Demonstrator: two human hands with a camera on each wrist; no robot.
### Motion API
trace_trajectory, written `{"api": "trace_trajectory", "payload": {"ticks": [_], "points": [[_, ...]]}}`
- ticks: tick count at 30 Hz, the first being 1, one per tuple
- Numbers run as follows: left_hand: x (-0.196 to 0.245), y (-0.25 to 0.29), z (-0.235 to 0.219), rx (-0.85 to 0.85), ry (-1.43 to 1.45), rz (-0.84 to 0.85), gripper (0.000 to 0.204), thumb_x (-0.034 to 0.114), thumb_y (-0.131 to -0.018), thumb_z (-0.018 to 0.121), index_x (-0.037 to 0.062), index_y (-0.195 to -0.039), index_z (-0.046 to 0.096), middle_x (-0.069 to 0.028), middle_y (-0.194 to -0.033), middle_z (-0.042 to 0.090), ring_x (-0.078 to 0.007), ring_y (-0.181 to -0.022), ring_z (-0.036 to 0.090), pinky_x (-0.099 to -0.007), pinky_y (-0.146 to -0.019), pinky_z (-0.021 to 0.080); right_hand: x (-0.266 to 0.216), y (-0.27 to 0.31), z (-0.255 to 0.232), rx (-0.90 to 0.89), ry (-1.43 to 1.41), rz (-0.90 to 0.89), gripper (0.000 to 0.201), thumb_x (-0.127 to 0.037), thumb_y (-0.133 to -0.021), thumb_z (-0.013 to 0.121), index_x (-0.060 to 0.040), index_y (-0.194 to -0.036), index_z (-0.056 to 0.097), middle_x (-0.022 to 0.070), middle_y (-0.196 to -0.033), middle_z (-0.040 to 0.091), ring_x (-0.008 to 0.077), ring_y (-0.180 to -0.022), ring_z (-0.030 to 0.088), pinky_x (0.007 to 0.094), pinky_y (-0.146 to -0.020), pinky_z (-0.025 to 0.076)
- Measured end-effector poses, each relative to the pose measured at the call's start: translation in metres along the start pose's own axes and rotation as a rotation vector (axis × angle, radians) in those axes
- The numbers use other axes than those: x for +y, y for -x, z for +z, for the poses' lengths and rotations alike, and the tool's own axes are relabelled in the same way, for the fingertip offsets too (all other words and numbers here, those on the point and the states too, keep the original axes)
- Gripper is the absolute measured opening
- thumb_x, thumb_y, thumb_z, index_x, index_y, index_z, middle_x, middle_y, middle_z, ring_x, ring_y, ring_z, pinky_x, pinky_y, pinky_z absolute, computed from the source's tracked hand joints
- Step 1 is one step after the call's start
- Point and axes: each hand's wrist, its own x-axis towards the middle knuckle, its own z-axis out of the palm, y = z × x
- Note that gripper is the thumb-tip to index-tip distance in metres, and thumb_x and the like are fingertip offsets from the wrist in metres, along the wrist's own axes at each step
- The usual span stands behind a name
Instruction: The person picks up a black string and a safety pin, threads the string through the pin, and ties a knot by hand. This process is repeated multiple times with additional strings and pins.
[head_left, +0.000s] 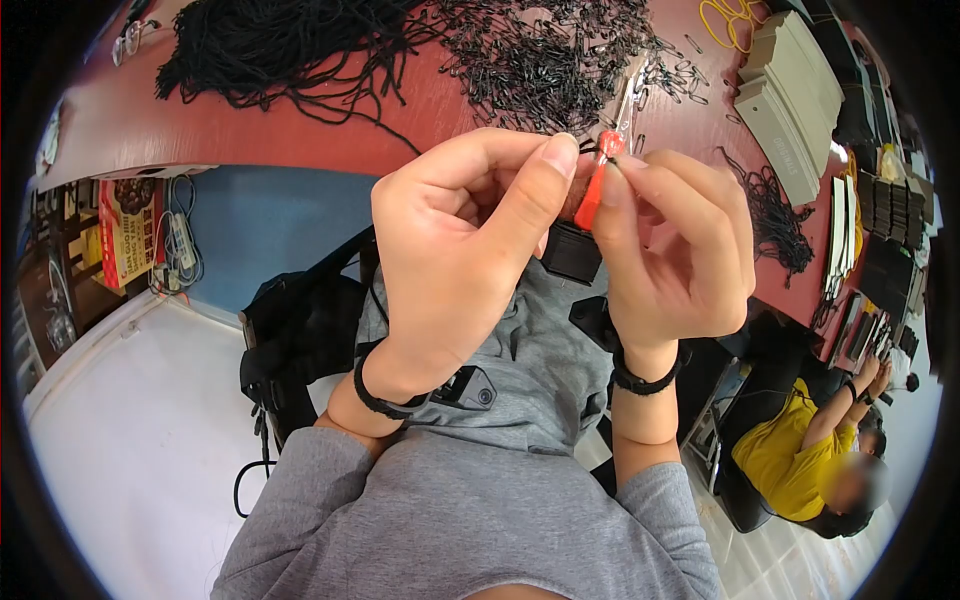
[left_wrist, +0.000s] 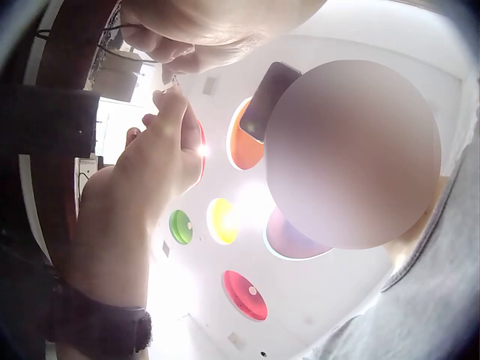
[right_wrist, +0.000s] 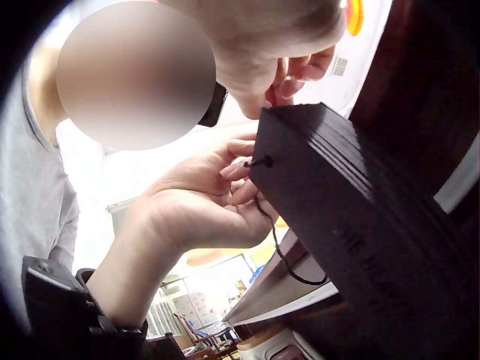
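Note:
In the head view, the left hand [head_left: 460,220] pinches a thin black cord [head_left: 588,149] between thumb and index finger. Close beside it, the right hand [head_left: 680,240] grips the cord with thumb and fingertip. Behind the fingertips shows a slim tool with an orange-red handle [head_left: 592,198] and a pale, narrow far end. Below the hands is a stack of black tags [head_left: 571,252]. Seen from the right wrist, these tags [right_wrist: 337,225] carry printed lettering, and a cord [right_wrist: 279,251] runs from a hole near their corner. The palms hide part of the cord.
A heap of black cords [head_left: 280,50] and a pile of black safety pins [head_left: 540,60] lie on the red table [head_left: 240,135]. Grey boxes [head_left: 785,110] and more cords [head_left: 770,215] are to the right. Someone in a yellow shirt [head_left: 785,450] sits nearby.

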Motion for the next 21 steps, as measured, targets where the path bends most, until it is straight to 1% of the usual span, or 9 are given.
{"api": "trace_trajectory", "payload": {"ticks": [1, 3, 7, 11, 16, 20, 21], "points": [[-0.0011, -0.0003, -0.0013, 0.001, 0.0, 0.0, 0.013, 0.007, -0.086, 0.061, -0.0053, -0.09, 0.065, 0.0001, -0.064, 0.057, -0.0021, -0.053, 0.038, -0.0174, -0.048, 0.028, -0.0001, 0.0006, 0.0001, 0.017, -0.007, 0.017, 0.028, 0.006, -0.056, 0.077, -0.0022, -0.08, 0.066, 0.0073, -0.075, 0.063, 0.0158, -0.059, 0.056, 0.0235, -0.049, 0.044], [-0.0042, -0.0014, -0.0047, -0.051, 0.031, 0.045, 0.012, 0.009, -0.086, 0.063, -0.0029, -0.087, 0.066, -0.001, -0.068, 0.063, -0.0008, -0.053, 0.048, -0.0151, -0.046, 0.036, -0.0002, -0.0002, 0.0007, 0.013, -0.012, 0.009, 0.028, 0.006, -0.056, 0.077, -0.0023, -0.08, 0.066, 0.0074, -0.075, 0.063, 0.0161, -0.059, 0.056, 0.0236, -0.05, 0.044], [-0.0029, -0.0004, -0.0046, -0.057, 0.041, 0.046, 0.012, 0.009, -0.086, 0.063, -0.0031, -0.087, 0.066, -0.001, -0.068, 0.063, -0.0007, -0.053, 0.048, -0.015, -0.046, 0.036, 0.0017, 0.001, 0.0013, 0.005, -0.017, -0.039, 0.028, 0.006, -0.056, 0.077, -0.0028, -0.081, 0.066, 0.0073, -0.075, 0.063, 0.0169, -0.059, 0.056, 0.0241, -0.049, 0.043], [-0.0028, -0.0008, -0.0036, -0.063, 0.086, 0.028, 0.012, 0.009, -0.086, 0.063, -0.003, -0.086, 0.066, -0.0005, -0.067, 0.062, -0.0006, -0.053, 0.048, -0.015, -0.045, 0.036, 0.0003, 0.0023, 0.0014, 0.016, -0.014, -0.022, 0.029, 0.006, -0.056, 0.077, -0.0033, -0.081, 0.066, 0.0068, -0.075, 0.063, 0.0169, -0.058, 0.056, 0.0245, -0.049, 0.043], [-0.0044, 0.0003, -0.0027, -0.048, 0.093, 0.028, 0.012, 0.009, -0.086, 0.064, -0.0029, -0.085, 0.066, -0.0002, -0.066, 0.062, -0.0006, -0.051, 0.047, -0.0151, -0.045, 0.035, 0.0018, 0.0025, 0.0019, 0.015, -0.005, -0.05, 0.029, 0.006, -0.056, 0.077, -0.0037, -0.081, 0.066, 0.0064, -0.075, 0.063, 0.0167, -0.058, 0.055, 0.0248, -0.048, 0.042], [-0.0068, -0.0001, -0.0023, -0.059, 0.081, 0.061, 0.013, 0.01, -0.086, 0.064, -0.0029, -0.086, 0.067, 0.0002, -0.065, 0.061, -0.0007, -0.051, 0.047, -0.0153, -0.044, 0.035, 0.0017, 0.0022, 0.0019, 0.012, 0.008, -0.072, 0.029, 0.006, -0.056, 0.078, -0.0035, -0.081, 0.066, 0.0067, -0.075, 0.063, 0.017, -0.058, 0.056, 0.0247, -0.049, 0.043], [-0.0071, -0.0002, -0.0023, -0.06, 0.073, 0.071, 0.013, 0.01, -0.086, 0.064, -0.0029, -0.087, 0.067, 0.0004, -0.065, 0.061, -0.0006, -0.051, 0.047, -0.0153, -0.045, 0.035, 0.0008, 0.0029, 0.0022, 0.014, -0.006, -0.043, 0.028, 0.006, -0.057, 0.077, -0.0033, -0.081, 0.066, 0.0069, -0.076, 0.063, 0.0163, -0.058, 0.056, 0.0237, -0.048, 0.043]]}}
